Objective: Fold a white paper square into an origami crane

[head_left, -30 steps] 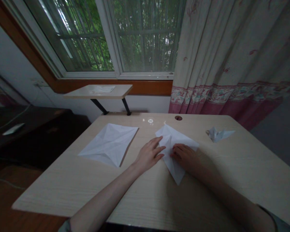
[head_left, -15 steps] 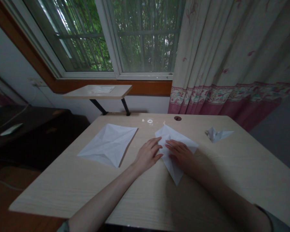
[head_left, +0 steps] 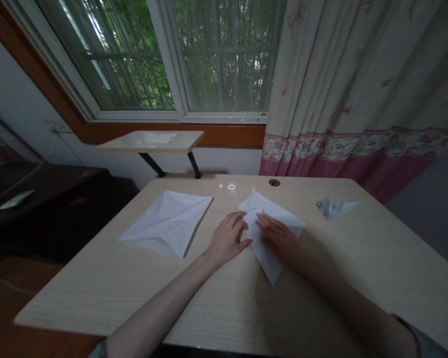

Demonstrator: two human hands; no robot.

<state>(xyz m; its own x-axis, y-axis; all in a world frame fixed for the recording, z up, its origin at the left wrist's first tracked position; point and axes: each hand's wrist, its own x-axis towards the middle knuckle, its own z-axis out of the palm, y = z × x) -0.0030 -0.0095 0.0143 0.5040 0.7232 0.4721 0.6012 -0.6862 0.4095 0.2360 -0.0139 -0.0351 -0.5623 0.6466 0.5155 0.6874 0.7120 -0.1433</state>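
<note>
A white, partly folded sheet of paper (head_left: 280, 214) lies on the light wooden table (head_left: 224, 293). My left hand (head_left: 229, 236) rests at its left edge, fingers curled and their tips on the paper. My right hand (head_left: 280, 236) lies flat on top of the sheet, fingers stretched toward the far left, pressing it down. The lower point of the sheet sticks out below my right hand.
A creased, unfolded white sheet (head_left: 168, 221) lies to the left. A small folded paper figure (head_left: 336, 206) sits at the far right. A cable hole (head_left: 274, 182) is near the back edge. Behind are a small shelf (head_left: 153, 140), a window and a curtain (head_left: 358, 84).
My right hand's fingers have stretched out and slid up over the sheet. My left hand's fingers have curled in slightly at the paper's edge.
</note>
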